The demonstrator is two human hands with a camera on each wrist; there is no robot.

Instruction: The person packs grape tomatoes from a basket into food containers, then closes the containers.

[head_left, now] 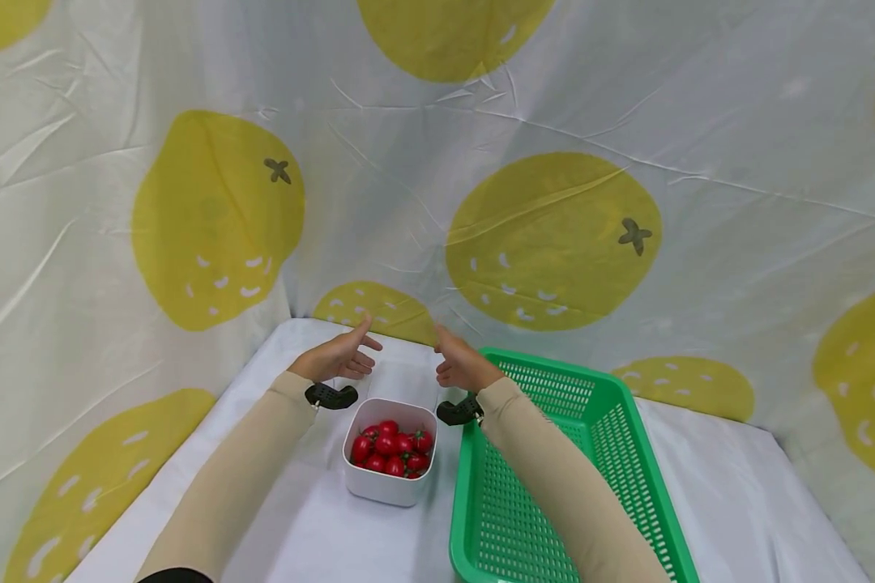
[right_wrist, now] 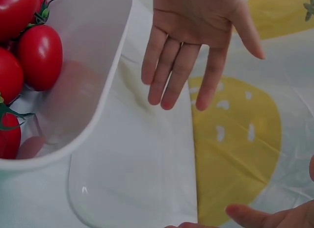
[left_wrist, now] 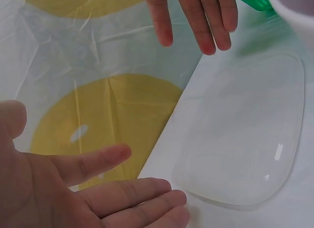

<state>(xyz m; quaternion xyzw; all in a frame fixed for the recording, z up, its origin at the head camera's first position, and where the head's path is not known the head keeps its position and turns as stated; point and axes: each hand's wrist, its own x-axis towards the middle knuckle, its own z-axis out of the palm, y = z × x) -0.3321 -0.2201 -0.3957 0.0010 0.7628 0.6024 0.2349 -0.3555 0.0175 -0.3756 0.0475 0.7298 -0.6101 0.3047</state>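
My left hand (head_left: 339, 357) and right hand (head_left: 467, 362) are held apart in the air, palms facing each other, fingers extended and holding nothing. On the white tablecloth between and below them lies a clear, rounded-corner plastic lid (left_wrist: 245, 135), flat and seen in both wrist views. Just in front of it stands a white square container (head_left: 386, 487) without a cover. Several small red tomatoes (head_left: 386, 444), some with green stems, fill its lower part. In the right wrist view only part of the right hand (right_wrist: 279, 219) shows at the bottom right corner.
A large green perforated basket (head_left: 458, 518) stands to the right of the container, partly under my right forearm. Behind and at the sides hangs a pale curtain (head_left: 379, 186) printed with yellow lemons, meeting the table's far edge.
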